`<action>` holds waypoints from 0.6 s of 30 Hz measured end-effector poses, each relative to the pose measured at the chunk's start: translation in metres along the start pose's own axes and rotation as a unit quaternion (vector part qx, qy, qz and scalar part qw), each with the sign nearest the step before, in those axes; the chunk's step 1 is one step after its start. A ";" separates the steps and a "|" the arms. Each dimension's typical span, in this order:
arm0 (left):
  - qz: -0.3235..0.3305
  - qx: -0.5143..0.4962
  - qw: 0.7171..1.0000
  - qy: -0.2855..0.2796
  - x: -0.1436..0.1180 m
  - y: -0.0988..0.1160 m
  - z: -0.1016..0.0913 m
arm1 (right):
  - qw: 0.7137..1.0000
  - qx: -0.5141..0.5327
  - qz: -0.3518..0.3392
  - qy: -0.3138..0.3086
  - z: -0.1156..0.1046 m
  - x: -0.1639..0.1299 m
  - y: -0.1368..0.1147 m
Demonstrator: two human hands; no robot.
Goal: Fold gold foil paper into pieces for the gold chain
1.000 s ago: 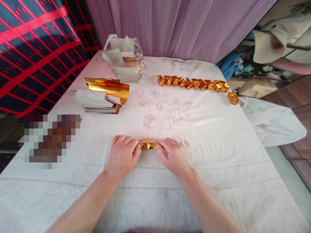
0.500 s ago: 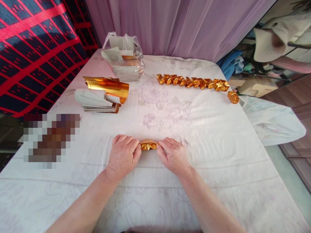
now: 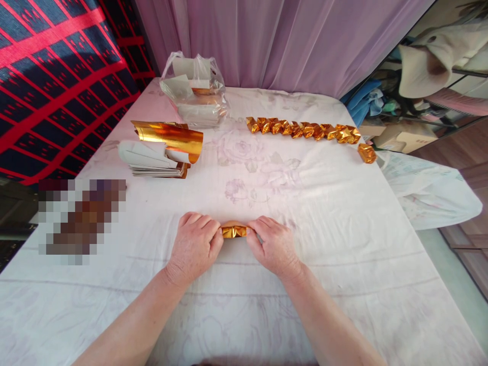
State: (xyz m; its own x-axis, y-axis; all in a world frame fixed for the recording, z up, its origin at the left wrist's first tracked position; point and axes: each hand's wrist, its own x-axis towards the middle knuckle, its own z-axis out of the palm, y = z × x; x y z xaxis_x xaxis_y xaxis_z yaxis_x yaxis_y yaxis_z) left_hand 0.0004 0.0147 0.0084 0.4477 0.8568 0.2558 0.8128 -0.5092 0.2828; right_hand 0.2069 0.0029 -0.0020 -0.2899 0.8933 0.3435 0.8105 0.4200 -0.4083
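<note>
Between my two hands is a piece of folded gold foil paper (image 3: 234,232), shiny and creased, with a curved upper edge. My left hand (image 3: 195,243) is closed on its left end, thumb towards me. On the right end my right hand (image 3: 273,245) pinches in the same way. Both ends are hidden under my fingers. Farther off, a row of folded gold paper pieces (image 3: 303,128) runs across the right side, with a single folded gold piece (image 3: 367,153) at its right end.
A stack of paper sheets (image 3: 152,162) lies at the left, with a curled gold sheet (image 3: 170,138) on top. Behind it stands a clear plastic bag (image 3: 196,109) holding more sheets. A pale plastic bag (image 3: 430,190) hangs by the right edge of the cloth-covered table (image 3: 343,239).
</note>
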 end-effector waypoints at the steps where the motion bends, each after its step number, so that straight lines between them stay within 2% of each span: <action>1: -0.001 -0.001 1.000 0.000 0.000 0.000 0.000 | 1.000 -0.001 -0.002 -0.001 0.000 0.000 0.000; 18: -0.002 0.003 1.000 0.010 0.000 0.000 0.000 | 1.000 0.007 -0.011 0.019 0.001 0.000 -0.001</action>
State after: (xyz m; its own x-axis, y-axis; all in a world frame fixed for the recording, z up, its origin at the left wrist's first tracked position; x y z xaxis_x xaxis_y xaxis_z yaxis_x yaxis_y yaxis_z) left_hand 0.0006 0.0144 0.0083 0.4378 0.8566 0.2732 0.8166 -0.5060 0.2779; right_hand 0.2058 0.0026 -0.0030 -0.2880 0.8773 0.3839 0.7965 0.4420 -0.4125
